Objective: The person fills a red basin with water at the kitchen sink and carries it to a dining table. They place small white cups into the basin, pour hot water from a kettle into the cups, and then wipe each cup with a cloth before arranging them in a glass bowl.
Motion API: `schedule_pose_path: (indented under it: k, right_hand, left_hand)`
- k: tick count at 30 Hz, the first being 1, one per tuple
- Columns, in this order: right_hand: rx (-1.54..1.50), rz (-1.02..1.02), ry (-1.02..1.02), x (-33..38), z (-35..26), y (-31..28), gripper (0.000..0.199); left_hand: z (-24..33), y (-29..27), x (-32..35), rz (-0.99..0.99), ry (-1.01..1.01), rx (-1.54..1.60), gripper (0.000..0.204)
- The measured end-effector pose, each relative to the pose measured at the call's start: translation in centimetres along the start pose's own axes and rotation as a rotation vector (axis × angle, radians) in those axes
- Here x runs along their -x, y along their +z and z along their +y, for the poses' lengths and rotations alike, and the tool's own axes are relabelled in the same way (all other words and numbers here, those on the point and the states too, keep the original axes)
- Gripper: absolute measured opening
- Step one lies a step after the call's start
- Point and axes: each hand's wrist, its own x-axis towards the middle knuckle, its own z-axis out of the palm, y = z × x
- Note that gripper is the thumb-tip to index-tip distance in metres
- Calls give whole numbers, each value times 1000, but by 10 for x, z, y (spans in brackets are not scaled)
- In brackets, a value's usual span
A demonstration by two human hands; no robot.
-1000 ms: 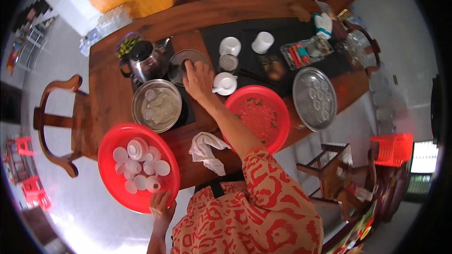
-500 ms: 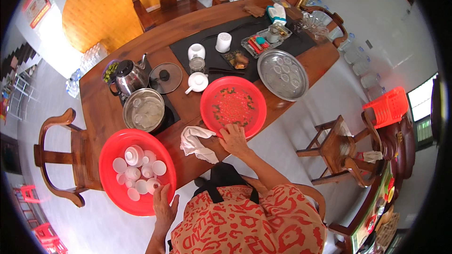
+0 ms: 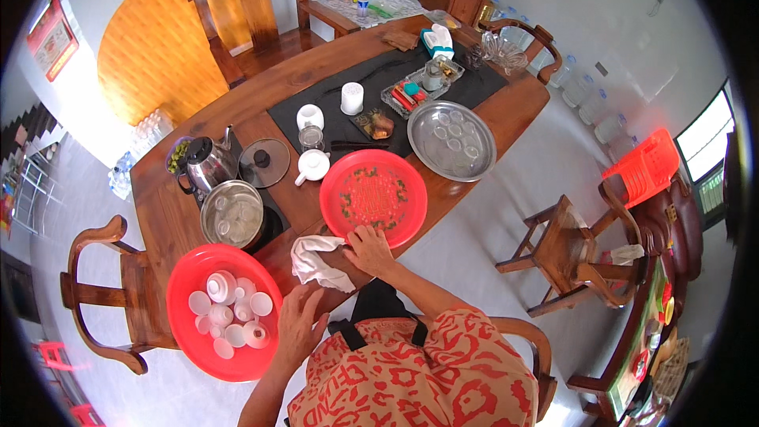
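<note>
My left hand point(image 3: 301, 322) is open, with its fingers apart. It hovers between a red basin point(image 3: 273, 285) and a crumpled white cloth point(image 3: 316, 263) on the table edge. Several small white cups and a rounded white pot point(image 3: 222, 286) lie in that basin. My right hand point(image 3: 371, 253) rests with spread fingers on the near rim of a second red basin point(image 3: 420, 204), which has a leafy pattern inside. Just beyond it stand a white teapot point(image 3: 314, 165) and a glass jar point(image 3: 311, 138).
A steel pot point(image 3: 204, 224) with glass cups stands left, beside a kettle point(image 3: 212, 163) and a glass lid point(image 3: 269, 166). A steel tray point(image 3: 482, 160) with glasses sits right. Wooden chairs point(image 3: 95, 294) surround the table point(image 3: 154, 217).
My left hand has moved from the rim of the cup-filled basin toward the white cloth. My right hand stays at the patterned basin's rim. The view has shifted slightly.
</note>
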Motion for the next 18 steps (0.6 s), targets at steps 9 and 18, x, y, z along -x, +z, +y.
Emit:
schedule_pose_path:
  k: [9, 18]
  right_hand:
    - [-802, 229, 687, 11, 112, -31, 17]
    - [-1905, 431, 1610, -8, 234, -50, 46]
  left_hand:
    - [-40, 54, -64, -183, -142, -247, 71]
    - [-56, 72, -96, -148, -402, -417, 34]
